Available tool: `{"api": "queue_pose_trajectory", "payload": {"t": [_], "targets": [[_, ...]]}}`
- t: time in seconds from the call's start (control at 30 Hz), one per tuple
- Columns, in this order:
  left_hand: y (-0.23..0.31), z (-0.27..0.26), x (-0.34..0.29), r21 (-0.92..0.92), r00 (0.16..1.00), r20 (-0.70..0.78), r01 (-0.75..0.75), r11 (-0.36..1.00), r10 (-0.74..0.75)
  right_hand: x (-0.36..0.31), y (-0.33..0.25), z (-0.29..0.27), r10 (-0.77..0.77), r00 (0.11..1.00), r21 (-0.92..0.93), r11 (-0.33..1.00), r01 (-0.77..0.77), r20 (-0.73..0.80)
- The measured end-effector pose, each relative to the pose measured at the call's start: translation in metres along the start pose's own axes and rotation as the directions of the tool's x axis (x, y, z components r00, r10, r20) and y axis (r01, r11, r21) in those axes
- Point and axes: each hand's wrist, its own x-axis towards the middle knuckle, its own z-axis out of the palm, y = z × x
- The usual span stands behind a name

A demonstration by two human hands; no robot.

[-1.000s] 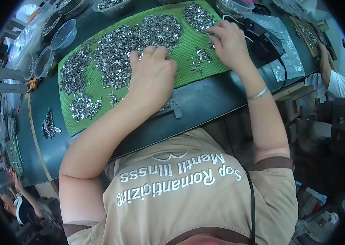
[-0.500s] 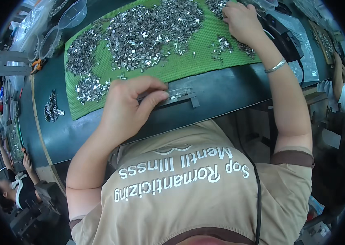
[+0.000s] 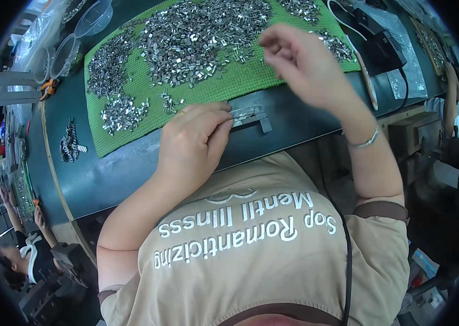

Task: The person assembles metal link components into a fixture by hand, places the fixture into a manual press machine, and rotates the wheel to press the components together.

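Jig (image 3: 251, 115) on bench (image 3: 131, 168): left hand (image 3: 197, 144) has dropped onto it, fingers curled; right hand (image 3: 300, 65) lifted off mat (image 3: 224, 87), pinched, contents indiscernible.

You've got one view only: head cam, fisheye, looking steeply down over your chest at the dark green workbench top (image 3: 131, 174) just in front. It's close in, w/ the bench's far side toward the top of frame. Straight edges bow near the rim; corners black.

right hand (image 3: 300, 62) blurred, pinch perhaps empty
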Motion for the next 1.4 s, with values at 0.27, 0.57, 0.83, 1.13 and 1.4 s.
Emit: {"api": "queue_pose_trajectory", "payload": {"t": [0.27,0.57,0.83,1.13,1.4], "targets": [[-0.003,0.010,-0.005,0.021,0.997,-0.078,0.007,1.000,-0.005,-0.037,-0.021,0.004,-0.143,0.987,0.004,0.990,0.143,0.070],[-0.004,0.002,-0.018,0.343,0.964,0.004,-0.251,0.905,0.266,-0.052,-0.023,0.010,-0.323,0.944,-0.288,0.900,0.328,0.066],[-0.046,-0.056,-0.022,0.418,0.994,-0.090,0.097,0.903,-0.065,-0.064,-0.022,0.034,0.338,0.940,0.486,0.829,-0.278,-0.040],[-0.058,-0.067,-0.002,0.544,0.989,0.131,-0.133,0.828,0.073,-0.060,-0.024,0.056,0.257,0.964,0.393,0.895,-0.210,-0.071],[-0.061,-0.066,-0.009,0.507,0.981,0.151,-0.183,0.842,0.122,-0.059,-0.030,0.057,0.227,0.968,0.280,0.941,-0.190,-0.104]]}}
